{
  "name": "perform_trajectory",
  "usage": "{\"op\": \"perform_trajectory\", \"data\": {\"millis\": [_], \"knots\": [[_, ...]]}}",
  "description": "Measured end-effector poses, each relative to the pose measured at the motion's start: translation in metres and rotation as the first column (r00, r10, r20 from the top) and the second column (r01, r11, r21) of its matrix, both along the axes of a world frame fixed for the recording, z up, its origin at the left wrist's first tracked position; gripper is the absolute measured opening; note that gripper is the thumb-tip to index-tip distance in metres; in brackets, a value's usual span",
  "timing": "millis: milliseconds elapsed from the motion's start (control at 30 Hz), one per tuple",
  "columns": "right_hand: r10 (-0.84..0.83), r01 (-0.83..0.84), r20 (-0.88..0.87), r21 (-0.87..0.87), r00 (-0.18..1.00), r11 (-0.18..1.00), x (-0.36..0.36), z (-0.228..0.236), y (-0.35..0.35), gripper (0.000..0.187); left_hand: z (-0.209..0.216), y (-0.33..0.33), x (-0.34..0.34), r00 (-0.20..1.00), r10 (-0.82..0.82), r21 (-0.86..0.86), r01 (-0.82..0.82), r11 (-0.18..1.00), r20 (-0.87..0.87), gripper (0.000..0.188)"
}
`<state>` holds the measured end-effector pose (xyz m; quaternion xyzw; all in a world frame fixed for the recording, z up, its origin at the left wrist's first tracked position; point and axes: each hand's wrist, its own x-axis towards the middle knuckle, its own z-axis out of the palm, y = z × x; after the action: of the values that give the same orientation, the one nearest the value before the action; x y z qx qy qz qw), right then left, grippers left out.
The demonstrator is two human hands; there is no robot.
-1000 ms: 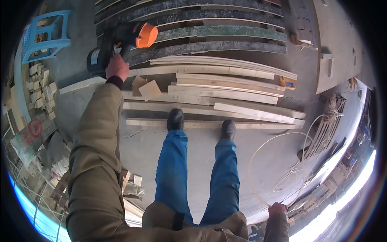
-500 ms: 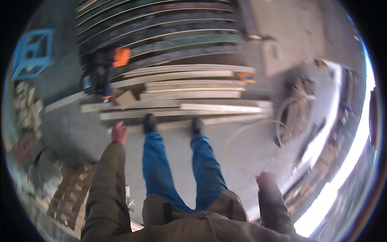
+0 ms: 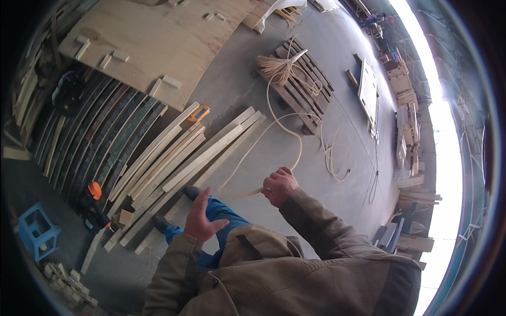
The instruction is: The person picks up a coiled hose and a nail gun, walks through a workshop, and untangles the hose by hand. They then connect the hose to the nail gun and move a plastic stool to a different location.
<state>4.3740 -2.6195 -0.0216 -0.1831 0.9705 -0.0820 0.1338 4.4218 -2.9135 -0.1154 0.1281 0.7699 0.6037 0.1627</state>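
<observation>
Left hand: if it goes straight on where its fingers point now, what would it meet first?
In the picture, the left hand points toward the pale wooden boards; probably these come first, though its height above them is unclear.

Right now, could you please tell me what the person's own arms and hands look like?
The left hand and right hand are bare, with no gloves. Both arms are covered in long, creased khaki-brown sleeves with darker brown areas, matching the body of the jacket. No cables or markings show on the sleeves.
</observation>
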Motion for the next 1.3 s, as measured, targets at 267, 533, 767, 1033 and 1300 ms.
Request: {"op": "perform_trajectory", "data": {"millis": [267, 533, 767, 1033, 1300], "knots": [[-0.177, -0.052, -0.482, -0.425, 0.858, 0.904, 0.045, 0.134, 0.072, 0.019, 0.094, 0.135, 0.002, 0.895, -0.439, 0.047, 0.437, 0.898, 0.080, 0.035], [-0.391, 0.426, -0.902, -0.286, 0.182, 0.858, 0.210, 0.280, 0.246, 0.020, 0.069, 0.139, 0.078, 0.948, -0.309, -0.052, 0.314, 0.948, 0.081, 0.016], [-0.607, 0.579, -0.788, -0.545, -0.105, 0.607, 0.282, 0.238, 0.369, 0.014, 0.030, 0.183, 0.110, 0.799, -0.533, -0.276, 0.598, 0.752, 0.279, 0.040], [-0.721, 0.312, -0.581, -0.813, -0.377, 0.492, 0.361, 0.265, 0.578, 0.026, 0.035, 0.402, 0.027, 0.705, -0.620, -0.443, 0.704, 0.555, 0.344, 0.033], [-0.801, 0.018, -0.582, -0.810, -0.138, 0.586, 0.430, 0.325, 0.705, 0.032, 0.055, 0.628, -0.062, 0.853, -0.493, -0.250, 0.522, 0.815, 0.173, 0.063]]}}
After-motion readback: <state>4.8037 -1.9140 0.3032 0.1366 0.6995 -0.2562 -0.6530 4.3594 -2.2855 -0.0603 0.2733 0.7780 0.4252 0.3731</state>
